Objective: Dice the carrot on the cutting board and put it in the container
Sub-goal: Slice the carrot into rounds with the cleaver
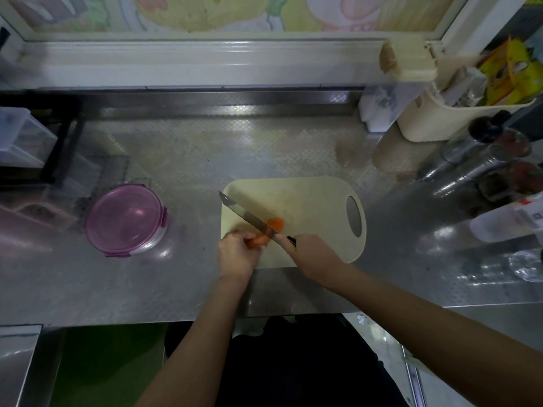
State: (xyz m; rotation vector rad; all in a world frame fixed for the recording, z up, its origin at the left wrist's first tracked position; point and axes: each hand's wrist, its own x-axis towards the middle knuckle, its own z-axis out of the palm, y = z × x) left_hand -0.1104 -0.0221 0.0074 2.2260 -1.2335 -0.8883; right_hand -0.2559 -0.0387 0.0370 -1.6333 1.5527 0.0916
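- Far left: a clear plastic box sits by a dark rack at the edge of the steel counter.
- Left of centre: the round container, its purple lid clipped on, stands on the counter to the left of the cutting board. It does not touch the board and is well apart from both hands.
- The left hand rests at the board's near left corner. Its fingers curl round the near end of the carrot and hold it down on the board.
- The carrot lies on the near left part of the cutting board, slanting from the left hand away and to the right. It sits between the two hands, and its free orange end shows just beyond the blade.
- The knife crosses the carrot at an angle, with its tip reaching past the board's left edge. How far the blade has gone into the carrot cannot be told.
- The right hand is wrapped round the knife's black handle, just to the right of the carrot and over the board's near edge.
- The cream cutting board lies flat on the counter, with its oval grip hole at the right end.
- Far right: a cream plastic basket holding packets stands at the back. Dark-capped jars, blurred, crowd the counter in front of it.
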